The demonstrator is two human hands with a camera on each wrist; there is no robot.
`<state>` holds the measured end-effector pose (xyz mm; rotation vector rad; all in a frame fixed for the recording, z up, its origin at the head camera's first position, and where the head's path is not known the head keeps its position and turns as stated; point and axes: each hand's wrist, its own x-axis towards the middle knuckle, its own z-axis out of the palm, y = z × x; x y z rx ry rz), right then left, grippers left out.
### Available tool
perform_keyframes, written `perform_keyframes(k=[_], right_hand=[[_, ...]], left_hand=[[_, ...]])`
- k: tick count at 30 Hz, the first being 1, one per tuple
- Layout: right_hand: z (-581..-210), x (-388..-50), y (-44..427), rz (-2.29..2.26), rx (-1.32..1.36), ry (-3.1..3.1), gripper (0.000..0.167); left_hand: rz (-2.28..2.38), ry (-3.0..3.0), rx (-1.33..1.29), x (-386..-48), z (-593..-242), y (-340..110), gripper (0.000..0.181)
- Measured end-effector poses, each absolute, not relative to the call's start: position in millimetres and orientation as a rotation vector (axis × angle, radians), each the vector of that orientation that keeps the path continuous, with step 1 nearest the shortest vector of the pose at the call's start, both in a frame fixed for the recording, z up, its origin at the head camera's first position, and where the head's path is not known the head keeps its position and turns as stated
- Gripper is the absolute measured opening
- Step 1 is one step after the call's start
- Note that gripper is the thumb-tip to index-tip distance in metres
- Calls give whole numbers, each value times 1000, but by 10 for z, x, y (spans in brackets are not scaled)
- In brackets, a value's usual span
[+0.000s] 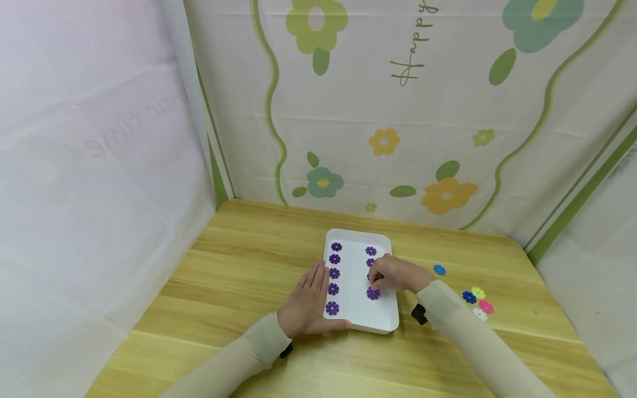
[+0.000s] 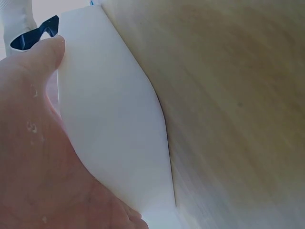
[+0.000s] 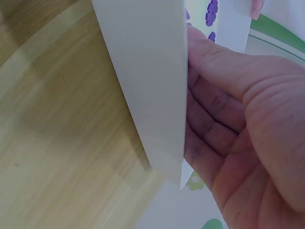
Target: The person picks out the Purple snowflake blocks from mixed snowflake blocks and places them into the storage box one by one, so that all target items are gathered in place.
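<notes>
A white tray (image 1: 354, 282) lies on the table, its side wall (image 2: 112, 95) filling much of the left wrist view. Inside, purple snowflake building discs (image 1: 334, 273) form a column along the left side. A second column of purple discs (image 1: 370, 251) runs down the right side, partly hidden by my right hand (image 1: 393, 273). Its fingers are curled, and the fingertips pinch the nearest purple disc (image 1: 373, 294) of that column. My left hand (image 1: 309, 304) rests against the tray's near left corner, fingers straight along the left edge and thumb along the front edge.
Right of the tray, a light blue disc (image 1: 439, 270) lies alone on the wooden table (image 1: 259, 265). Farther right, a dark blue disc (image 1: 469, 297), a yellow disc (image 1: 478, 292), a pink disc (image 1: 486, 307) and a white disc (image 1: 480, 314) lie close together. A patterned curtain (image 1: 348, 99) hangs behind the table.
</notes>
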<state>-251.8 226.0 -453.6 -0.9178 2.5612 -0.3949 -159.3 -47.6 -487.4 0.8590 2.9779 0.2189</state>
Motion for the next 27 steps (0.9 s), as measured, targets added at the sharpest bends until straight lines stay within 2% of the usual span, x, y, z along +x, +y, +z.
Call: perform_keyframes(k=[6,12,20,27], right_hand=[[-4462,-2494,2293,-438,-970,2575,3],[-4235,-2447,2445,-405,-996,2626,6],[-4032,-2384,2889,-339,-988,2727,4],[-4064,-2285,3325,-331,-877,2773,11]], left_hand=[[218,2977,857,-1591,-4872,-471,131],[175,2964,830,-1590,-4839,-470,131],[192,2959,845,-1588,-4836,-478,130],[205,2962,851,-1582,-4833,-480,130]])
